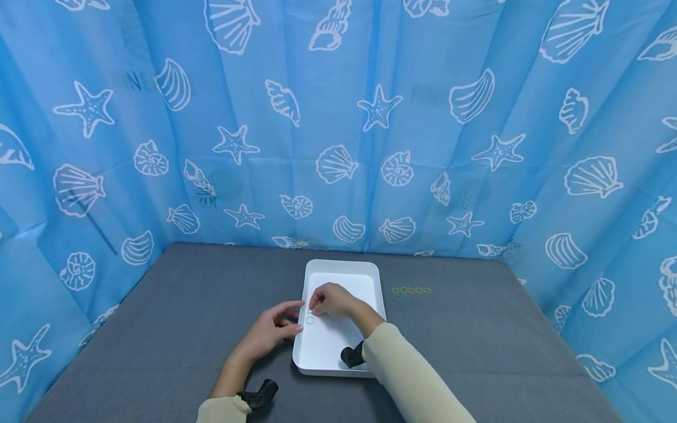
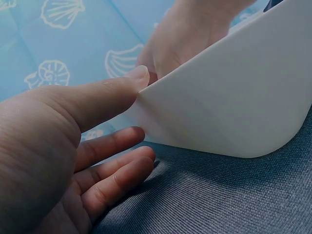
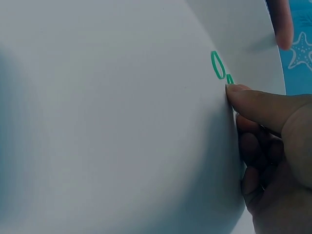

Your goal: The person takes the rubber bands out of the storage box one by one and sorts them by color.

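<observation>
A white rectangular tray (image 1: 338,343) lies on the grey cloth. My right hand (image 1: 330,299) reaches inside it near the left wall, where thumb and forefinger pinch a small green rubber band (image 3: 229,78) close to the tray floor. Just beside that one, a second green rubber band (image 3: 213,60) lies flat on the floor. Outside the left wall, my left hand (image 1: 268,330) touches the tray with its thumb tip at the rim. Its other fingers (image 2: 114,144) are loosely bent alongside the wall.
Right of the tray, a row of several yellow rubber bands (image 1: 404,289) lies on the cloth, with two green bands (image 1: 398,298) in front. A blue shell-print curtain (image 1: 328,117) borders the table (image 1: 476,352) behind and at the sides. Black wrist cameras (image 1: 259,395) sit on both wrists.
</observation>
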